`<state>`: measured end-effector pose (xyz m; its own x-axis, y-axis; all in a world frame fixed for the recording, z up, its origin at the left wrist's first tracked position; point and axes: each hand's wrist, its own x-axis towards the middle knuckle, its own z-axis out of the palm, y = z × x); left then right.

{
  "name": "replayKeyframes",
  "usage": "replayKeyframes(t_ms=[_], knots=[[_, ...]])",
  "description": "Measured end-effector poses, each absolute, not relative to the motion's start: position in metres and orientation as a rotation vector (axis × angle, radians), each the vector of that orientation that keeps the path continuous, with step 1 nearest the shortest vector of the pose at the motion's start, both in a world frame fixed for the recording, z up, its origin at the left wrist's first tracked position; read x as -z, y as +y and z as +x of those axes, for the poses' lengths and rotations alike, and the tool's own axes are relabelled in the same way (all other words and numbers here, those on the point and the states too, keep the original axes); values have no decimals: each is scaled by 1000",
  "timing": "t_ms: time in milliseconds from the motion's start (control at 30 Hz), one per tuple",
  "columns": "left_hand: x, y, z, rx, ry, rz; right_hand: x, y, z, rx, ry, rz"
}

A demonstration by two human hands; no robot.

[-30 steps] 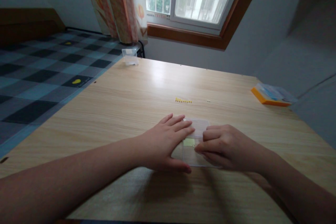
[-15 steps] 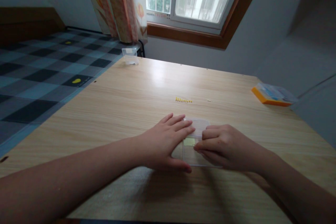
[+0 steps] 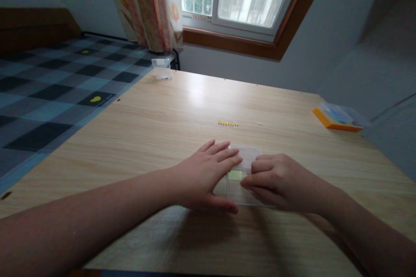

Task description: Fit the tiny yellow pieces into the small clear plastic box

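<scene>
A flat, clear plastic box with its lid open lies on the wooden table. Inside it shows a small pale yellow-green rectangle. My left hand is open and spread across the box's left side, thumb at the near edge and fingertips on the far panel. Over the right part, my right hand is closed, thumb and forefinger pinched at the edge of the rectangle. Anything between those fingertips is too small or hidden to make out.
Beyond the box are a row of several tiny yellow pieces and a few tiny white ones. A clear open container stands at the far left corner, an orange-edged case at the right edge. A checked bed adjoins the left.
</scene>
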<state>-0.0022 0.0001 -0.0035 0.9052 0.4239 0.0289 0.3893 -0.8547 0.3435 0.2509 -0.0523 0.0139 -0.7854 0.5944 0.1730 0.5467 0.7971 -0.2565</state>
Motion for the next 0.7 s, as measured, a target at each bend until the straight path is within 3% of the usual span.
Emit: replayKeyframes(t_ms=[700], knots=[[5,1,-2,-159,593,2742,-13,-51,249,-206,-2733,-902]])
